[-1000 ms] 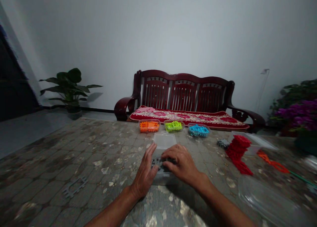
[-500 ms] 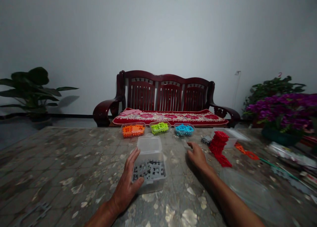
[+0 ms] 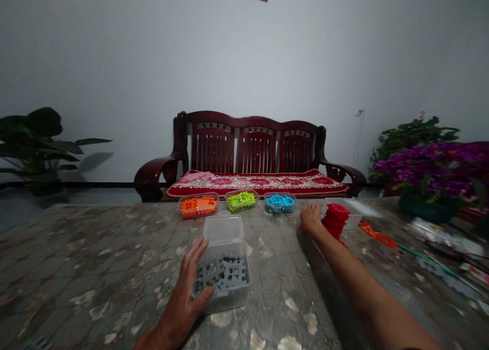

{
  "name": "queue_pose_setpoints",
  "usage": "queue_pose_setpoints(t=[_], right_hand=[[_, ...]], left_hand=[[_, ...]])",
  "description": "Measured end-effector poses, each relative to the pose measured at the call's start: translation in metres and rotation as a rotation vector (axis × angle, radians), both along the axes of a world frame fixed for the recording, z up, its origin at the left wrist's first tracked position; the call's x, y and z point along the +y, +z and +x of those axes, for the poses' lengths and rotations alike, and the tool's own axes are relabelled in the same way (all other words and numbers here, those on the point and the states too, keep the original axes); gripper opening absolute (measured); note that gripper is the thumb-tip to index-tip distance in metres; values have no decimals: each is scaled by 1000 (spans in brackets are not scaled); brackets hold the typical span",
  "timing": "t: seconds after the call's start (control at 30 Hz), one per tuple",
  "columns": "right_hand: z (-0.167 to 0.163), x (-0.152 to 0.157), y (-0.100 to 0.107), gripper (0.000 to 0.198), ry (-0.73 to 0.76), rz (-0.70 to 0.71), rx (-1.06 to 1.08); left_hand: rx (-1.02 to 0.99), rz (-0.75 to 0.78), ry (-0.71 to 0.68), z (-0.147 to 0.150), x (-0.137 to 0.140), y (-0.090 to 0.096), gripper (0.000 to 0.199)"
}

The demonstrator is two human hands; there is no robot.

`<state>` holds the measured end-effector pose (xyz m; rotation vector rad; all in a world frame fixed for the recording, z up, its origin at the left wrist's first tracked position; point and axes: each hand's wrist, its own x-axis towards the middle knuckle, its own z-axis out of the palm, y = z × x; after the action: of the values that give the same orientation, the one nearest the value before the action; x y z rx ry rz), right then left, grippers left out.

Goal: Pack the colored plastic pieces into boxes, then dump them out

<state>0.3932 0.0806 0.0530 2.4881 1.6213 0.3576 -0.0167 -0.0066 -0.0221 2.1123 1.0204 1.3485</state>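
Note:
A clear plastic box (image 3: 225, 301) with its lid (image 3: 223, 229) tipped back holds grey interlocking plastic pieces (image 3: 221, 273). My left hand (image 3: 191, 284) rests along the box's left side, fingers stretched out and thumb apart near the front corner. Farther off to the right, my right hand (image 3: 311, 217) is lowered to the table with its fingers curled down. It is just left of a stack of red plastic pieces (image 3: 335, 218). Whatever lies under the right fingers is hidden, and my forearm covers the lower part of the red stack.
Along the far edge stand clear boxes of orange pieces (image 3: 198, 206), green pieces (image 3: 241, 200) and blue pieces (image 3: 280, 202). Behind the red stack is another clear box (image 3: 353, 220). Orange linked pieces (image 3: 378, 235) and a pot of purple flowers (image 3: 431, 207) occupy the right side.
My right hand has moved farther out and right, to the spot beside the red stack where small grey pieces showed before. My left hand stays at the box. The view has shifted slightly.

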Motion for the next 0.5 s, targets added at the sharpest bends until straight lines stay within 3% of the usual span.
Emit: queue_pose_setpoints(t=[0.3,0.5], right_hand=[[26,32,3,41,-144,-217,28],[38,36,5,34,-143,-155,148]], left_hand=[[15,3,19,-3,-1,-5,75],[21,-18,10,-4,-3,-5,74]])
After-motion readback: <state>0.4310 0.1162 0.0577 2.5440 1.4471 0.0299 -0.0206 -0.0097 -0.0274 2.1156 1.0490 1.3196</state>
